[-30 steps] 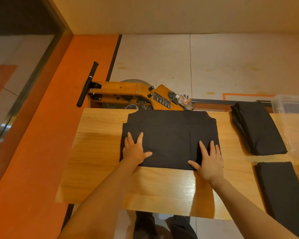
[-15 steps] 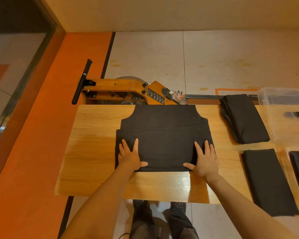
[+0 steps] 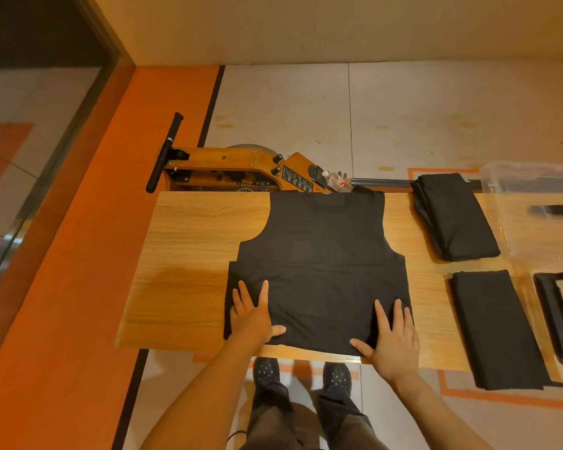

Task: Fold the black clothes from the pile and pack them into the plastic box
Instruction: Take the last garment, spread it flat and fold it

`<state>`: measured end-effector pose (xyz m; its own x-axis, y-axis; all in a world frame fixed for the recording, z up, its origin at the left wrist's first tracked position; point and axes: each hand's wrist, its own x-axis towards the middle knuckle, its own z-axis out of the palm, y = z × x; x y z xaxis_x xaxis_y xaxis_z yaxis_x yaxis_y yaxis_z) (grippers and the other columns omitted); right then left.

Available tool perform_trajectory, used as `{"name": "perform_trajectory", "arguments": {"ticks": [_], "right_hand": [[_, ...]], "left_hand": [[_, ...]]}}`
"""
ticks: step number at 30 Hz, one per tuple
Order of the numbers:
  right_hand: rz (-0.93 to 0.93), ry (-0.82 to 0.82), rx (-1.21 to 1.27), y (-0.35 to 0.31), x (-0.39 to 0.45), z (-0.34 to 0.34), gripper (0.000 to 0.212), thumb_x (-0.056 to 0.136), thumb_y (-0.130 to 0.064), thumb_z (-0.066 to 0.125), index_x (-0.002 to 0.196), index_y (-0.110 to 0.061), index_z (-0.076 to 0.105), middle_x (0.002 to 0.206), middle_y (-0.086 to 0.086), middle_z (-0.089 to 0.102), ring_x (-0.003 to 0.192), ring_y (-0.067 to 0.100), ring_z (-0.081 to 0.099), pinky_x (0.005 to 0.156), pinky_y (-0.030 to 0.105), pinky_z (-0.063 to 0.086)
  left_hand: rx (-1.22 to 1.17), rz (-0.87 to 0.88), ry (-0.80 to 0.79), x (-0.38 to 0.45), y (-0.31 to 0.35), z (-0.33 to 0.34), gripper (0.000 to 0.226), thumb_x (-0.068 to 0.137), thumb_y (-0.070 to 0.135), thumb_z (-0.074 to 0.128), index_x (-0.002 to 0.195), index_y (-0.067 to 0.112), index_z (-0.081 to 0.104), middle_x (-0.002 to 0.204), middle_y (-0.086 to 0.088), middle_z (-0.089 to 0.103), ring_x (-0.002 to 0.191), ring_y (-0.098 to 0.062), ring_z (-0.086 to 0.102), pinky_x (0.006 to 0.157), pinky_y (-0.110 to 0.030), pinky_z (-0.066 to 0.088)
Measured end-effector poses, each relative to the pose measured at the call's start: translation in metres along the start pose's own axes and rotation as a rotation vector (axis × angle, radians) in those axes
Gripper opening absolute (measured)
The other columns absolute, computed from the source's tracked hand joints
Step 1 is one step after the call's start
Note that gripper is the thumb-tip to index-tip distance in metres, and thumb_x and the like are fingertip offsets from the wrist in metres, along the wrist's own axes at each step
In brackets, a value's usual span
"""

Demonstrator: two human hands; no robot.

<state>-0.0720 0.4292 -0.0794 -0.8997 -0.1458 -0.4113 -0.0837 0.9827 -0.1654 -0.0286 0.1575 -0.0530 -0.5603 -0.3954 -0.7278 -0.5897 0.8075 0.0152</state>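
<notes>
Nearest the person, both hands lie flat with fingers spread on the near hem of a black top [image 3: 319, 271] laid out on the wooden bench [image 3: 189, 254]. The left hand [image 3: 252, 315] presses the near left corner and the right hand [image 3: 392, 336] the near right corner; neither pinches the cloth. The top stretches straight away from the hands, its long axis running from the near edge of the bench to the far edge, where the neckline reaches the rim. A crease crosses it partway up, so the lower part looks already doubled. Both hands sit about equally close to the hem, so the next fold, probably lifting the near edge away or turning one side across, could start from either.

To the right, a folded black piece [image 3: 498, 329] lies near the front of the bench, and another folded black piece [image 3: 452, 216] lies behind it. Farther right stands the clear plastic box [image 3: 501, 180], well apart from the hands, nearer the right one. Beyond the bench a wooden exercise machine [image 3: 241, 167] rests on the floor
</notes>
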Motion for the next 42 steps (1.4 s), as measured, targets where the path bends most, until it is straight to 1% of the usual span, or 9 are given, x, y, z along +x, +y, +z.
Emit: {"name": "perform_trajectory", "arguments": {"ticks": [3,6,8,10,14,19,35,38,42], "right_hand": [[0.039,0.001,-0.067,0.000,-0.005,-0.006,0.101,0.074,-0.078,0.057,0.154,-0.031,0.020,0.162,0.011,0.012,0.147,0.034,0.013,0.114,0.051,0.026],[0.015,0.151,-0.026,0.000,-0.001,-0.012,0.082,0.077,-0.069,0.061,0.145,-0.028,0.043,0.155,0.013,0.028,0.141,0.034,0.027,0.109,0.053,0.032],[-0.047,0.206,-0.026,0.000,0.009,-0.012,0.074,0.081,-0.062,0.062,0.143,-0.025,0.047,0.155,0.013,0.031,0.141,0.036,0.029,0.111,0.054,0.032],[-0.114,0.177,-0.059,-0.005,0.021,-0.016,0.078,0.083,-0.063,0.061,0.149,-0.028,0.038,0.160,0.014,0.022,0.147,0.037,0.019,0.114,0.055,0.025],[-0.144,-0.049,-0.141,-0.014,0.046,-0.022,0.099,0.081,-0.075,0.052,0.156,-0.034,0.001,0.164,0.010,-0.010,0.150,0.035,-0.007,0.120,0.052,0.008],[-0.121,-0.127,-0.155,-0.012,0.052,-0.026,0.109,0.074,-0.082,0.052,0.155,-0.036,-0.006,0.164,0.008,-0.014,0.150,0.035,-0.012,0.119,0.054,0.004],[-0.165,-0.130,-0.155,0.004,0.016,-0.018,0.106,0.075,-0.083,0.047,0.154,-0.038,-0.006,0.163,0.007,-0.016,0.150,0.033,-0.013,0.120,0.052,0.001],[-0.180,-0.090,-0.119,0.006,0.019,-0.024,0.096,0.078,-0.079,0.049,0.155,-0.039,0.006,0.164,0.006,-0.007,0.151,0.032,-0.003,0.120,0.051,0.010],[-0.156,0.022,0.007,0.013,0.026,-0.031,0.071,0.090,-0.064,0.050,0.151,-0.036,0.029,0.165,0.005,0.004,0.150,0.031,0.006,0.118,0.051,0.017]], "left_hand": [[-0.030,0.007,0.069,-0.006,-0.002,0.005,0.110,0.081,0.061,0.063,0.149,0.036,-0.019,0.155,-0.018,-0.026,0.145,-0.038,-0.017,0.118,-0.049,0.011],[-0.031,0.027,0.276,-0.009,-0.006,0.002,0.098,0.082,0.066,0.057,0.151,0.037,-0.007,0.159,-0.015,-0.011,0.147,-0.036,-0.004,0.116,-0.047,0.017],[-0.002,0.050,0.352,-0.005,-0.010,-0.003,0.093,0.084,0.065,0.054,0.151,0.038,-0.005,0.160,-0.014,-0.009,0.147,-0.035,-0.002,0.116,-0.047,0.017],[0.040,0.081,0.334,0.002,-0.013,-0.011,0.091,0.086,0.063,0.053,0.150,0.040,-0.007,0.159,-0.014,-0.014,0.147,-0.035,-0.006,0.117,-0.047,0.016],[0.119,0.127,0.228,0.018,-0.017,-0.025,0.101,0.083,0.062,0.059,0.149,0.041,-0.015,0.156,-0.016,-0.026,0.146,-0.035,-0.016,0.117,-0.048,0.013],[0.121,0.125,0.077,0.021,-0.016,-0.029,0.108,0.082,0.056,0.065,0.148,0.041,-0.019,0.154,-0.015,-0.031,0.145,-0.035,-0.019,0.118,-0.051,0.009],[0.120,0.054,0.041,-0.017,-0.024,0.009,0.108,0.084,0.060,0.059,0.145,0.040,-0.027,0.153,-0.017,-0.033,0.144,-0.037,-0.022,0.116,-0.057,0.008],[0.160,0.078,0.084,-0.016,-0.025,0.006,0.103,0.084,0.060,0.058,0.147,0.040,-0.021,0.155,-0.019,-0.026,0.145,-0.038,-0.015,0.117,-0.055,0.007],[0.206,0.142,0.227,-0.014,-0.034,0.001,0.084,0.089,0.060,0.050,0.151,0.040,-0.003,0.160,-0.015,-0.010,0.148,-0.035,-0.002,0.118,-0.049,0.012]]}}
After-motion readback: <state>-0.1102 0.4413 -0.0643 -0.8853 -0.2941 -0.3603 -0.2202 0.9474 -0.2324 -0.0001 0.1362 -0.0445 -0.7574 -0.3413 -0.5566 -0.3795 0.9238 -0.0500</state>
